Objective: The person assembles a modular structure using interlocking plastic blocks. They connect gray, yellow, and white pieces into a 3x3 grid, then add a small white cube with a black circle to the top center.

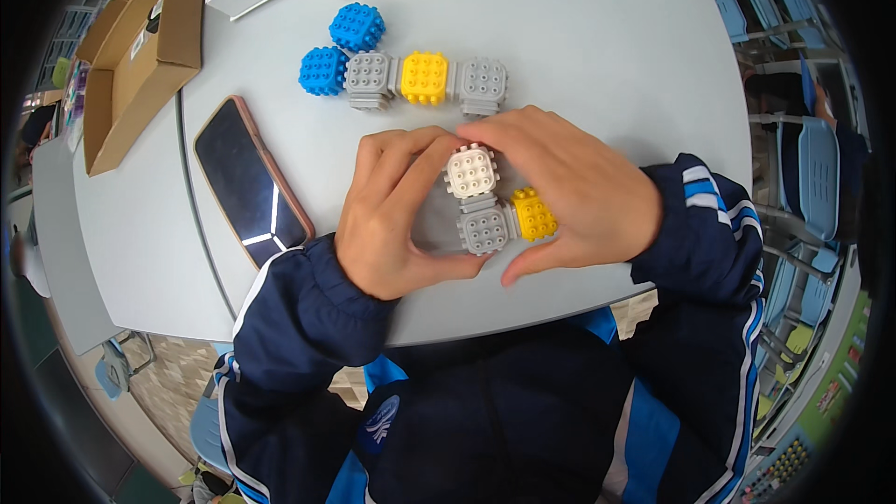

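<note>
A pale gray table (635,56) carries everything; beyond and left of the phone (245,175) stands a cardboard box (180,33), probably kept clear of the hands. Beyond and right of the phone lies a block row (425,77). Right of the phone, the left hand (378,215) and right hand (583,191) curve half open around an L-shaped block cluster (485,229), seemingly to steady it from both sides (whether either grips firmly, I cannot tell).

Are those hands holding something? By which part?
The left hand and right hand surround joined white, gray and yellow studded plastic cubes, fingertips beside the white one; a firm grip cannot be told.
</note>
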{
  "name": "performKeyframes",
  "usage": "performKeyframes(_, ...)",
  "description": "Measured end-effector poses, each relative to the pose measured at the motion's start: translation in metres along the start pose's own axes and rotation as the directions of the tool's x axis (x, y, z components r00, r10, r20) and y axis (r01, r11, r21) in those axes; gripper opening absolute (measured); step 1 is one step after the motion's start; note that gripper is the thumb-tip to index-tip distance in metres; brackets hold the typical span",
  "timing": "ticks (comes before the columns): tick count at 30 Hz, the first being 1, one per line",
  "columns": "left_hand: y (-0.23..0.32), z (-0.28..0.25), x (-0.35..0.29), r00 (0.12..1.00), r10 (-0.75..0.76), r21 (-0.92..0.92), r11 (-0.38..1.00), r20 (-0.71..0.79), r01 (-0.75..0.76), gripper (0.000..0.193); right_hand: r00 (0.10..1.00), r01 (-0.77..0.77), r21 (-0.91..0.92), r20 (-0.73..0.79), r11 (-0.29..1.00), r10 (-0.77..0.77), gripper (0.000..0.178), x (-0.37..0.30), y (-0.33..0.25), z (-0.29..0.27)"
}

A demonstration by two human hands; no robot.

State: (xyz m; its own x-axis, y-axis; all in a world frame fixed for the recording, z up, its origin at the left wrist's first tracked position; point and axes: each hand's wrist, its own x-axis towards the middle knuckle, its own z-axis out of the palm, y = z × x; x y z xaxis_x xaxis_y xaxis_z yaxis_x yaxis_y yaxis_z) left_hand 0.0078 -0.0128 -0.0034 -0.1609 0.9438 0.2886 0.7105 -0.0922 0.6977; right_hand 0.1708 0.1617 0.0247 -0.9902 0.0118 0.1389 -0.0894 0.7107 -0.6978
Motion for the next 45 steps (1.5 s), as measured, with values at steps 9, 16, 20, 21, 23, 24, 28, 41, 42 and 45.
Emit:
performKeyframes(9, -0.004, 0.005, -0.006, 0.999, 0.039, -0.080, 0.996, -0.023, -0.041, 0.086, 0.991, 0.097, -0.023, -0.088, 0.995, -0.099, 0.081, 0.001, 0.001, 0.020)
performKeyframes(16, -0.008, 0.006, -0.005, 0.995, 0.098, -0.062, 0.993, -0.021, -0.099, 0.087, 0.996, 0.050, -0.048, -0.074, 0.998, -0.054, 0.087, -0.003, -0.007, 0.018)
performKeyframes(20, -0.008, 0.001, -0.005, 0.997, 0.055, -0.063, 0.997, 0.052, -0.052, 0.088, 1.000, -0.011, -0.167, 0.013, 0.986, 0.013, 0.078, 0.001, -0.015, -0.003)
performKeyframes(21, -0.007, -0.001, -0.006, 0.997, 0.035, -0.044, 0.999, 0.068, -0.032, 0.088, 0.997, 0.005, -0.128, -0.072, 0.992, -0.014, 0.071, 0.004, -0.016, -0.009)
performKeyframes(23, -0.004, -0.003, -0.003, 0.995, 0.054, -0.005, 0.999, 0.086, -0.054, 0.088, 0.969, 0.021, -0.066, -0.244, 0.998, -0.037, 0.055, 0.011, -0.011, -0.024)
performKeyframes(24, -0.002, -0.004, -0.002, 0.994, 0.062, 0.016, 0.998, 0.094, -0.063, 0.088, 0.956, 0.025, -0.096, -0.289, 0.995, -0.052, 0.052, 0.016, -0.003, -0.021)
performKeyframes(28, 0.003, -0.007, 0.001, 0.994, 0.014, 0.065, 0.998, 0.113, -0.021, 0.092, 0.944, 0.037, -0.207, -0.314, 0.978, -0.102, 0.044, 0.020, 0.041, -0.008)
performKeyframes(41, -0.001, -0.003, -0.005, 0.994, -0.097, 0.053, 0.994, 0.042, 0.095, 0.110, 0.998, 0.022, -0.126, -0.050, 0.992, -0.028, 0.039, -0.015, 0.048, -0.064)
performKeyframes(42, -0.002, -0.002, -0.007, 0.992, -0.125, 0.022, 0.992, 0.022, 0.125, 0.113, 0.999, 0.022, -0.126, -0.032, 0.992, -0.026, 0.039, -0.016, 0.047, -0.065)
performKeyframes(45, -0.003, -0.002, -0.003, 0.998, -0.069, 0.025, 0.997, 0.007, 0.069, 0.123, 0.999, 0.047, -0.080, -0.015, 0.996, -0.048, 0.040, -0.014, 0.045, -0.065)
